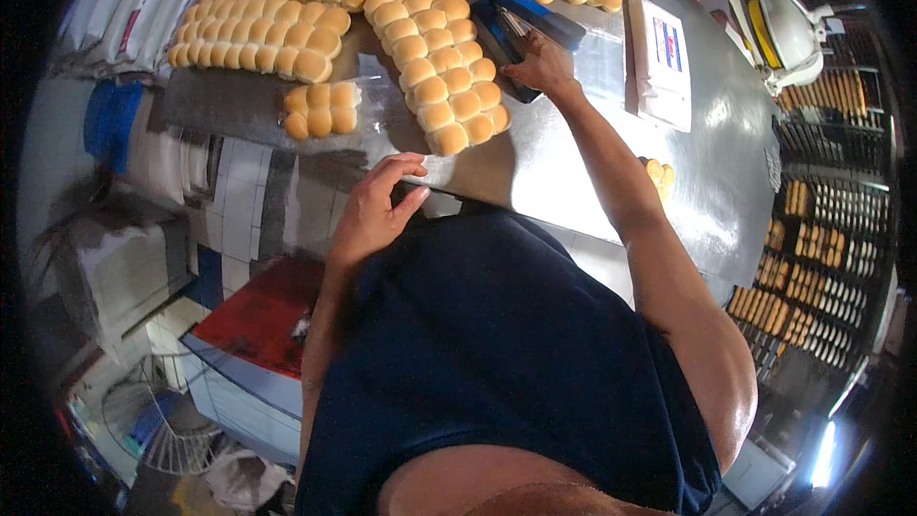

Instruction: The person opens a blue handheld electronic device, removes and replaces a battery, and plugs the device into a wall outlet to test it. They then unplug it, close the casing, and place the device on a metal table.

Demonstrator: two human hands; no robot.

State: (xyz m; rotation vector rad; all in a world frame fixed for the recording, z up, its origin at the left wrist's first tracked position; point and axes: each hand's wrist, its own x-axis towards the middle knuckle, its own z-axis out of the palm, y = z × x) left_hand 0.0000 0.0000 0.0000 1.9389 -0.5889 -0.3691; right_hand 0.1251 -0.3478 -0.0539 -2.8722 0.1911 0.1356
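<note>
My left hand (374, 210) is open at the near edge of the metal table, its thumb and fingers apart and nothing between them. Just beyond it lies a small pack of buns (321, 110) in clear plastic. A long slab of joined golden buns (439, 67) runs from near the table edge toward the back, between my hands. My right hand (544, 67) reaches farther out, its fingers bent against a blue-and-black device (564, 27) whose kind I cannot make out. Part of that device is hidden beneath the hand.
More slabs of joined buns (258, 35) cover the back left of the metal table (707, 191). On the right are a stack of white printed bags (659, 62), some small baked pieces (656, 175) and a white scale (788, 33). Racks of bread (812, 239) stand beyond the right edge.
</note>
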